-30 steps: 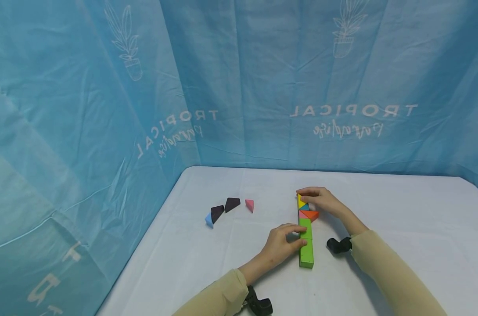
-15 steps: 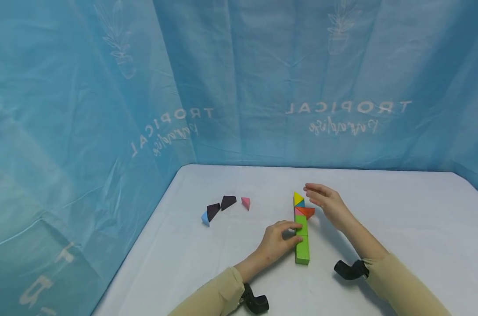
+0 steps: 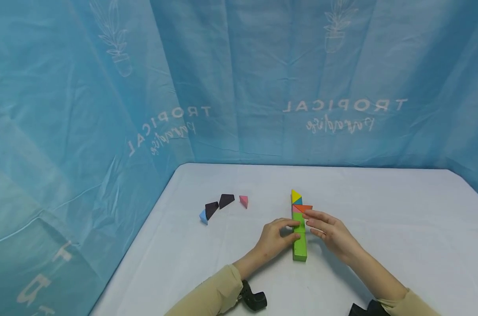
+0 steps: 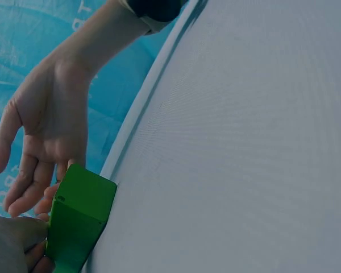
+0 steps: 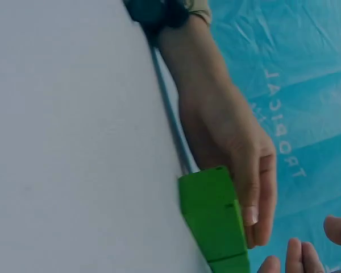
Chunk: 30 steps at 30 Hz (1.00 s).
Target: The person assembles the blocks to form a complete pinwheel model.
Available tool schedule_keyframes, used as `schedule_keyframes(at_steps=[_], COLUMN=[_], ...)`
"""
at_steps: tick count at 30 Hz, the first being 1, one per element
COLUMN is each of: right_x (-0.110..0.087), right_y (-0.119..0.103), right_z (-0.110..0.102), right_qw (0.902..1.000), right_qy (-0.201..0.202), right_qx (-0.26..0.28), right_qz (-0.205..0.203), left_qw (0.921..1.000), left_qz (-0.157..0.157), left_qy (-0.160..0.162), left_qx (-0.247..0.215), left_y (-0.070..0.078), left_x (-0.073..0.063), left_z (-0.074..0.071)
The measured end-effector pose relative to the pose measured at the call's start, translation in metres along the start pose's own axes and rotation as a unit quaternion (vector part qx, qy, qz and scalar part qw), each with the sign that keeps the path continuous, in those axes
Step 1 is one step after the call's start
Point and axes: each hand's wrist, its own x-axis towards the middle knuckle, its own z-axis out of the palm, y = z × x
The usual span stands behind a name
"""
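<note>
Two green blocks lie end to end in the head view, the near one (image 3: 300,251) and the far one (image 3: 298,217). Beyond them, in line, come a pink triangle block (image 3: 295,210), an orange triangle block (image 3: 306,207) jutting right, a blue triangle block (image 3: 298,202) and a yellow triangle block (image 3: 295,195). My left hand (image 3: 271,242) touches the green blocks from the left with index finger and thumb tips, its fingers relaxed. Right of the row, my right hand (image 3: 337,235) holds nothing, fingers extended beside the far green block. A green block (image 5: 213,210) also shows in the right wrist view.
To the left on the white table (image 3: 207,272) lie two black blocks (image 3: 226,200), a light blue block (image 3: 203,217) and a loose pink block (image 3: 244,201). A blue printed curtain (image 3: 239,87) stands behind the table and along its left side.
My right hand has left the yellow block at the far end and come back toward me, to the right side of the green blocks. The left hand stays at the green blocks.
</note>
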Motion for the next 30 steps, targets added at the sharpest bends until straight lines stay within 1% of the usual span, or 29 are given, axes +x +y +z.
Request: schedule_keyframes(at_steps=[2, 4, 8, 11, 13, 18, 21, 30], right_x=[-0.001, -0.002, 0.000, 0.001, 0.002, 0.002, 0.001, 0.001], right_y=[0.006, 0.012, 0.026, 0.032, 0.034, 0.038, 0.037, 0.039], right_z=[0.001, 0.002, 0.003, 0.003, 0.003, 0.003, 0.004, 0.004], right_qw=[0.9994, 0.9966, 0.9830, 0.9736, 0.9689, 0.9603, 0.9564, 0.9548], right_qy=[0.008, 0.021, 0.046, 0.054, 0.056, 0.062, 0.057, 0.050], right_qx=[-0.031, -0.073, -0.152, -0.178, -0.190, -0.218, -0.231, -0.241], right_qz=[-0.014, -0.032, -0.091, -0.132, -0.149, -0.163, -0.169, -0.166], left_qw=[1.0000, 1.0000, 1.0000, 1.0000, 1.0000, 1.0000, 0.9999, 0.9999], left_qz=[0.002, 0.001, -0.002, 0.000, 0.001, 0.008, 0.010, 0.007], left_qy=[0.002, 0.001, -0.002, 0.000, 0.000, 0.000, 0.000, 0.001], left_qx=[0.001, 0.000, -0.005, -0.004, -0.005, 0.003, 0.009, 0.008], left_y=[0.000, 0.000, 0.001, 0.001, 0.000, -0.001, 0.000, 0.000], left_x=[0.000, 0.000, -0.001, 0.000, 0.000, -0.001, -0.001, -0.001], left_z=[0.000, 0.001, 0.001, 0.000, 0.000, 0.000, 0.000, -0.001])
